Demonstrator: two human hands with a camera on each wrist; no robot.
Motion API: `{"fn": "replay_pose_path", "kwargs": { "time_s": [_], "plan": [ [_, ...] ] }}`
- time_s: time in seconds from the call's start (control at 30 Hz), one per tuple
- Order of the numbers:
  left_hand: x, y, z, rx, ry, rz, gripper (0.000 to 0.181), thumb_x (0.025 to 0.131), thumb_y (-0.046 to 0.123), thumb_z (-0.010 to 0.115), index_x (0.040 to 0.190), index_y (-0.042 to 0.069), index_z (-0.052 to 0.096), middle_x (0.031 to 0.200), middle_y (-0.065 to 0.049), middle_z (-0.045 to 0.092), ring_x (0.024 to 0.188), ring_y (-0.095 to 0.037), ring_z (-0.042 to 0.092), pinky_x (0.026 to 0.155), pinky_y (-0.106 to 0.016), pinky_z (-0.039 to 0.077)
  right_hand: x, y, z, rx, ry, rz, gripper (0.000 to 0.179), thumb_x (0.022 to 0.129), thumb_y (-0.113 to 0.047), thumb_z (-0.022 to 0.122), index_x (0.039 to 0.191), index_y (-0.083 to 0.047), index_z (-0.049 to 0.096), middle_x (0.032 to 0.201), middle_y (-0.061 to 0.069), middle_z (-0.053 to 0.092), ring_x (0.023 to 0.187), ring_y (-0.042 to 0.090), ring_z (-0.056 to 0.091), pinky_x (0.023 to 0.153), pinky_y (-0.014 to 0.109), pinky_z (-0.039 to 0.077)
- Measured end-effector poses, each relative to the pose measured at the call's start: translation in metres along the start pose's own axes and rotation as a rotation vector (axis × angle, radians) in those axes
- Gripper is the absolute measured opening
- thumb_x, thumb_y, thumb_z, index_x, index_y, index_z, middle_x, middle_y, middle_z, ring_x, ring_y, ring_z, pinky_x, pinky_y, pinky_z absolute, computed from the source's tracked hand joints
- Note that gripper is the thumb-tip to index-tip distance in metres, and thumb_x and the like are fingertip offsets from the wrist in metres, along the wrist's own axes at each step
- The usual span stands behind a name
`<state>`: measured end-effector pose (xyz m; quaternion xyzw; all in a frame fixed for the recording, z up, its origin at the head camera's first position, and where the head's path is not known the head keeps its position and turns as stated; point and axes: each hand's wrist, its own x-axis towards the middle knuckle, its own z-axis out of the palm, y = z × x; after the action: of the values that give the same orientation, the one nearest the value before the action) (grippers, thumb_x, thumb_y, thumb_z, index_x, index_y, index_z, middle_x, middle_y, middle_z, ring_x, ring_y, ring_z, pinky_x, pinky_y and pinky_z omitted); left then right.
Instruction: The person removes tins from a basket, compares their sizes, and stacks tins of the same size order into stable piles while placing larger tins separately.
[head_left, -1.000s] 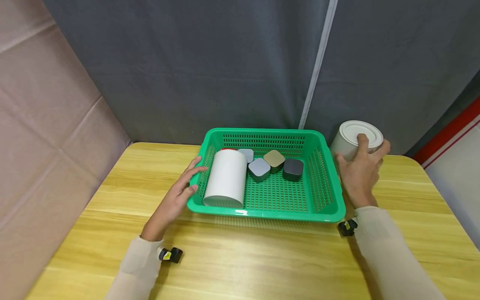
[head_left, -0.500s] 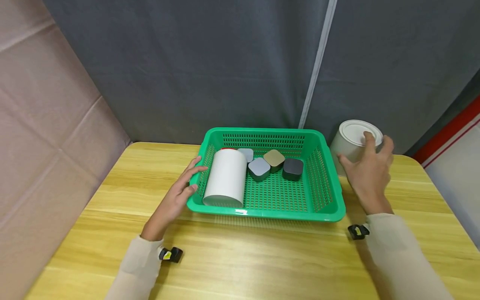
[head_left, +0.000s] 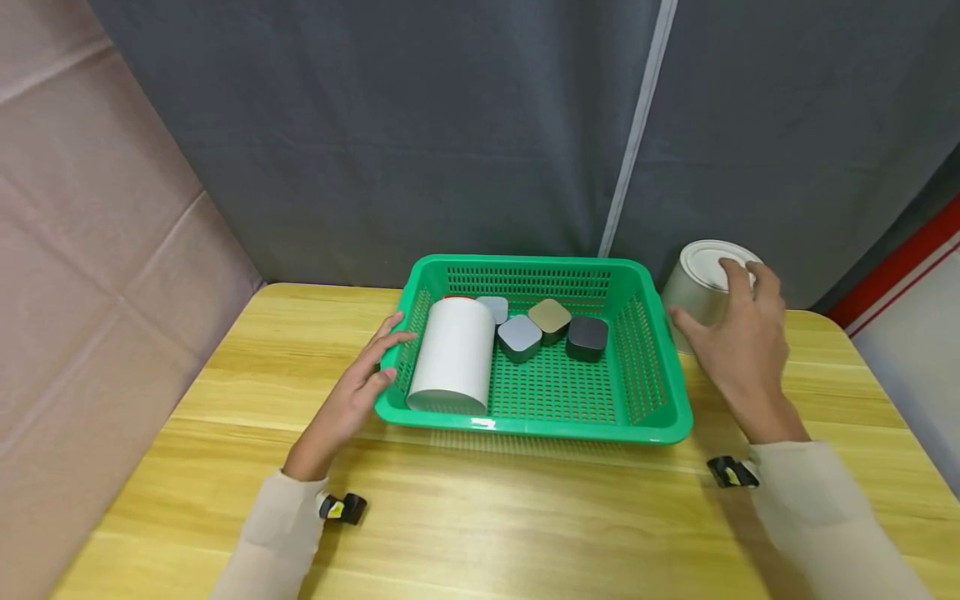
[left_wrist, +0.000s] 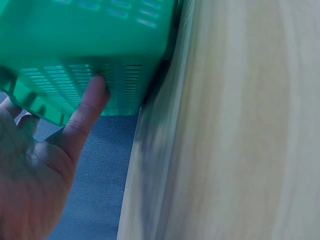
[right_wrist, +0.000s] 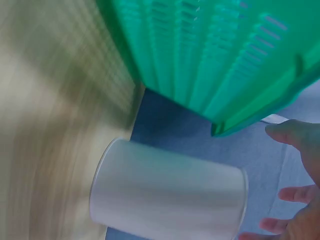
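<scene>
My left hand (head_left: 358,392) grips the left rim of a green plastic basket (head_left: 532,429), fingers over the edge. In the left wrist view its thumb (left_wrist: 87,110) presses the slotted outer wall. Beside the basket's right end stands a white lidded canister (head_left: 701,292), upright. My right hand (head_left: 742,350) hovers in front of it, fingers spread. The right wrist view shows the fingers (right_wrist: 299,194) off the canister's lid end. Inside the basket another white canister (head_left: 453,354) lies at the left.
Several small rounded-square blocks sit in the basket: a black one (head_left: 587,337), a tan-topped one (head_left: 550,317) and grey-topped ones (head_left: 520,333). Something red (head_left: 457,297) peeks out behind the lying canister. A grey curtain (head_left: 412,150) hangs behind the wooden table (head_left: 487,517).
My right hand has eased off the upright canister, its wrist shifting right and toward me. The canister has settled upright on the table. My left hand has stayed on the basket.
</scene>
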<state>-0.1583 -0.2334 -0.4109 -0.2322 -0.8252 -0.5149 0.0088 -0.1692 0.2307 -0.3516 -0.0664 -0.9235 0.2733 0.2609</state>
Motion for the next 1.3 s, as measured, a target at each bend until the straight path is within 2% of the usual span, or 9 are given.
{"fn": "replay_pose_path", "kwargs": {
  "time_s": [0.13, 0.3, 0.5, 0.63, 0.87, 1.07, 1.3],
  "plan": [
    [0.000, 0.000, 0.000, -0.001, -0.002, -0.007, 0.045, 0.108, 0.011, 0.041, 0.153, 0.004, 0.047, 0.177, 0.002, 0.015, 0.165, -0.030, 0.006, 0.120, -0.073, 0.022, 0.001, -0.008, -0.004, 0.038, -0.034, -0.045, 0.077, 0.089, -0.024, 0.080, 0.153, 0.000, 0.046, 0.155, 0.031, 0.040, 0.134, 0.055, 0.045, 0.097, 0.076, 0.043],
    [-0.001, 0.000, 0.000, -0.004, 0.001, -0.012, 0.046, 0.108, 0.010, 0.041, 0.152, 0.004, 0.048, 0.177, 0.002, 0.015, 0.165, -0.029, 0.006, 0.120, -0.073, 0.022, 0.003, -0.019, -0.007, 0.109, -0.095, -0.111, 0.077, 0.087, -0.020, 0.082, 0.151, 0.003, 0.046, 0.150, 0.033, 0.044, 0.138, 0.051, 0.043, 0.106, 0.071, 0.039],
    [-0.001, -0.001, 0.000, -0.005, 0.002, -0.008, 0.046, 0.107, 0.010, 0.041, 0.152, 0.004, 0.048, 0.177, 0.002, 0.015, 0.165, -0.029, 0.006, 0.120, -0.073, 0.022, 0.004, -0.027, -0.009, 0.160, -0.215, -0.140, 0.080, 0.089, -0.020, 0.082, 0.156, 0.001, 0.042, 0.150, 0.032, 0.047, 0.133, 0.052, 0.049, 0.102, 0.070, 0.045],
    [0.000, 0.000, 0.000, -0.009, -0.001, -0.001, 0.046, 0.108, 0.010, 0.041, 0.152, 0.002, 0.047, 0.177, 0.002, 0.015, 0.165, -0.029, 0.006, 0.120, -0.072, 0.022, 0.005, -0.033, -0.013, 0.207, -0.324, -0.108, 0.084, 0.092, -0.027, 0.081, 0.160, -0.004, 0.038, 0.156, 0.028, 0.045, 0.135, 0.051, 0.052, 0.099, 0.069, 0.050],
    [0.001, 0.000, 0.000, -0.007, -0.002, -0.002, 0.046, 0.107, 0.010, 0.041, 0.152, 0.003, 0.047, 0.177, 0.001, 0.015, 0.165, -0.030, 0.006, 0.120, -0.072, 0.023, 0.011, -0.038, -0.016, 0.335, -0.508, 0.022, 0.086, 0.095, -0.045, 0.075, 0.164, -0.017, 0.032, 0.160, 0.017, 0.045, 0.145, 0.041, 0.049, 0.107, 0.066, 0.047],
    [0.001, -0.002, 0.000, -0.001, 0.001, 0.000, 0.047, 0.106, 0.007, 0.040, 0.152, 0.001, 0.047, 0.177, -0.001, 0.015, 0.165, -0.031, 0.006, 0.120, -0.072, 0.023, 0.014, -0.039, -0.007, 0.439, -0.577, 0.012, 0.080, 0.098, -0.038, 0.073, 0.164, -0.016, 0.033, 0.161, 0.018, 0.043, 0.144, 0.040, 0.050, 0.110, 0.062, 0.045],
    [0.002, -0.003, 0.001, 0.004, 0.007, 0.014, 0.046, 0.106, 0.006, 0.039, 0.151, 0.001, 0.048, 0.177, -0.004, 0.016, 0.165, -0.034, 0.005, 0.119, -0.075, 0.020, 0.020, -0.045, 0.009, 0.429, -0.660, -0.010, 0.081, 0.097, -0.033, 0.074, 0.163, -0.011, 0.032, 0.160, 0.022, 0.042, 0.142, 0.042, 0.051, 0.110, 0.061, 0.046]
  ]
}}
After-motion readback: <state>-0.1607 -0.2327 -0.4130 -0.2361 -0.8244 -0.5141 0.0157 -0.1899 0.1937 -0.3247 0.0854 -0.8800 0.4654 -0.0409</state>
